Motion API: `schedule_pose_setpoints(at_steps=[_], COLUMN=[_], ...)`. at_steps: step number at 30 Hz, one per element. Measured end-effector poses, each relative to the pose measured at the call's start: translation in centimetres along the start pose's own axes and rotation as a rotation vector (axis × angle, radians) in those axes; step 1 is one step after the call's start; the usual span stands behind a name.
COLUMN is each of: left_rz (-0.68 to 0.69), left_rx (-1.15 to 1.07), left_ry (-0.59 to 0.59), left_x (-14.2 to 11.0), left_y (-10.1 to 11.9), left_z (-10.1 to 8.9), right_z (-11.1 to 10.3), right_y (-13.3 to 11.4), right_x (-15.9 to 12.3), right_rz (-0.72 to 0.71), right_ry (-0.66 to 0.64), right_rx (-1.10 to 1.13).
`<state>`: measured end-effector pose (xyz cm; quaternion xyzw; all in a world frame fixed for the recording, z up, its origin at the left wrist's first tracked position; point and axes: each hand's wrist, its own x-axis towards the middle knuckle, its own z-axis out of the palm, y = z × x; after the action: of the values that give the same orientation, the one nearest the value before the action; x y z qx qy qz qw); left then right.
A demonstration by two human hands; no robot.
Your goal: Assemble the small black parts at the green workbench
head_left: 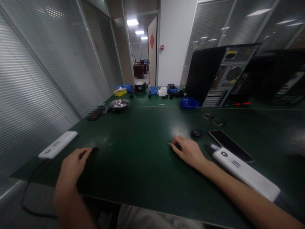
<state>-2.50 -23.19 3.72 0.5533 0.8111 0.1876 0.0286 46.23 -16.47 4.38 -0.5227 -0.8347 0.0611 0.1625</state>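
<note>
Over the left part of the green table [133, 152], my left hand [72, 163] pinches a small black part [95, 149] between thumb and fingertips. A tiny green piece [111, 144] lies on the tabletop just right of that part. My right hand [188, 150] rests on the table at right of centre, its fingers closed round a slim tool with a thin metal tip [169, 144] pointing left. Most of this tool is hidden in the hand, so its kind cannot be made out. A black computer mouse [196, 133] sits just beyond the right hand.
White power banks lie at left [58, 144] and right [245, 171], with cables. Near the right one are a phone [231, 145] and glasses [213, 119]. Farther back stand a metal bowl [119, 104], a blue bin [189, 102] and a computer tower [221, 76].
</note>
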Motion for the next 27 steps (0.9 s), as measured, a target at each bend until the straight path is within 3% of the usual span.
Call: schedule_pose_setpoints(at_steps=[4,7,11,18,23,27], left_rz=[0.101,0.131,0.121,0.186,0.201,0.362], left_rx=[-0.142,-0.174,-0.097,-0.028,-0.183,-0.263], left_ry=[-0.206,-0.184,-0.096,-0.192,-0.262,-0.173], left_x=[-1.0,-1.3,-0.2,1.1,0.7,1.0], left_y=[5.1,7.3,7.0,7.3,9.7,11.8], left_z=[0.2,0.3,0.8,1.3,-0.4,-2.7], right_z=[0.0,-0.1,-0.1,0.0,0.0,-0.1], right_y=[-0.1,-0.1,0.0,0.1,0.1,0.0], right_x=[0.0,0.0,0.0,-0.1,0.0,0.0], right_rz=[0.008,0.007,0.007,-0.006,-0.011,-0.008], right_ry=[0.002,0.000,-0.008,-0.001,0.002,-0.001], right_rx=[-0.007,-0.009,-0.009,-0.011,-0.002,-0.003])
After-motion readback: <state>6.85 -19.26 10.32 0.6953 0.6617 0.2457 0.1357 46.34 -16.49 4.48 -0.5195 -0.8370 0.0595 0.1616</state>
